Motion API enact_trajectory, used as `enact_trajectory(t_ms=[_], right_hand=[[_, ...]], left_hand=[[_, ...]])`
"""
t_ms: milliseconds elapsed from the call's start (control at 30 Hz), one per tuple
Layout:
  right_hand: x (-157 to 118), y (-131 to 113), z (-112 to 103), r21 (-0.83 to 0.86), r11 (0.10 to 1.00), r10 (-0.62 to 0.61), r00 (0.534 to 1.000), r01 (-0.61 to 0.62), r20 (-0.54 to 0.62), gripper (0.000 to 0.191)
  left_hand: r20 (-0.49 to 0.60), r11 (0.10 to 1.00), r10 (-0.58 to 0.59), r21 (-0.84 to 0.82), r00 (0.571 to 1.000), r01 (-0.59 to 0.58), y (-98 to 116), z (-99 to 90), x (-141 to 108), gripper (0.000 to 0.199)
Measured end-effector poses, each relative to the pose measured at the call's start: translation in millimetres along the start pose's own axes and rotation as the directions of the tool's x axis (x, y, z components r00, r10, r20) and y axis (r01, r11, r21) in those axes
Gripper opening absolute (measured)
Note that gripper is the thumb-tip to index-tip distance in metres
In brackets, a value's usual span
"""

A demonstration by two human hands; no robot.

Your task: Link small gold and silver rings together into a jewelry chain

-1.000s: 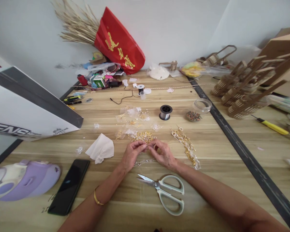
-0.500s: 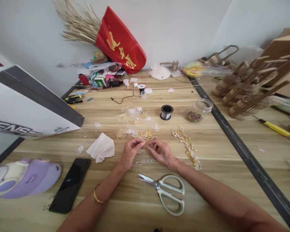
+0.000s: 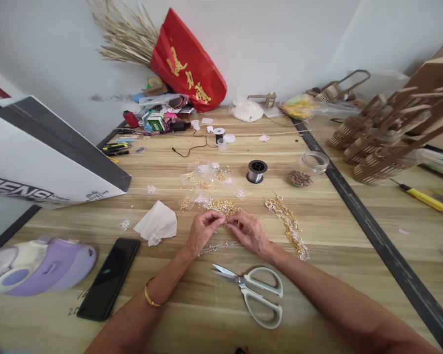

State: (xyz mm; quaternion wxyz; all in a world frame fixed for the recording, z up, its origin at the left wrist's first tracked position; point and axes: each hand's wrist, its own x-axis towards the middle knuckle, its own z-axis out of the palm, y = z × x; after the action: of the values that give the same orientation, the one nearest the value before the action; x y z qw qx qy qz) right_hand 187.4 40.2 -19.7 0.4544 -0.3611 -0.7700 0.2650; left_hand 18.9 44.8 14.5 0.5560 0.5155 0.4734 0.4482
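My left hand (image 3: 205, 229) and my right hand (image 3: 250, 231) meet fingertip to fingertip at the near edge of a pile of gold and silver beads (image 3: 223, 207). Both pinch closed; whatever lies between the fingertips is too small to make out. Below them a silver beaded strand (image 3: 218, 247) lies on the table between my wrists. White-handled scissors (image 3: 248, 290) rest nearer to me, blades slightly apart and pointing left. To the right of my right hand is a bundle of gold and silver beaded strands (image 3: 288, 225).
A wire spool (image 3: 257, 171) and a glass jar of dark beads (image 3: 301, 177) stand beyond my hands. At left are a tissue (image 3: 157, 224), a black phone (image 3: 109, 279), a purple bottle (image 3: 47, 266) and a large white box (image 3: 44, 162). Small wooden baskets (image 3: 369, 147) cluster at right.
The view has shifted slightly, so everything on the table sits a little further right. My fingertips have drawn a bit closer together; both hands remain pinched by the bead pile.
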Motion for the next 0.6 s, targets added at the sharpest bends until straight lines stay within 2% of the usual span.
enact_trajectory(t_ms=[400, 500, 600], right_hand=[[2.4, 2.0, -1.7, -0.041, 0.999, -0.004, 1.000, 0.004, 0.005, 0.013], [2.9, 3.0, -2.7, -0.037, 0.999, -0.006, 1.000, 0.006, -0.002, 0.013], [2.6, 3.8, -2.5, -0.017, 1.000, 0.008, 1.000, -0.008, -0.010, 0.011]], left_hand=[[0.092, 0.974, 0.117, 0.185, 0.989, -0.132, -5.4, -13.4, 4.6, 0.013], [0.107, 0.952, 0.141, 0.258, 0.984, -0.165, -2.0, -21.1, 9.3, 0.011], [0.150, 0.917, 0.118, 0.362, 0.982, -0.166, 5.3, -31.1, 14.6, 0.010]])
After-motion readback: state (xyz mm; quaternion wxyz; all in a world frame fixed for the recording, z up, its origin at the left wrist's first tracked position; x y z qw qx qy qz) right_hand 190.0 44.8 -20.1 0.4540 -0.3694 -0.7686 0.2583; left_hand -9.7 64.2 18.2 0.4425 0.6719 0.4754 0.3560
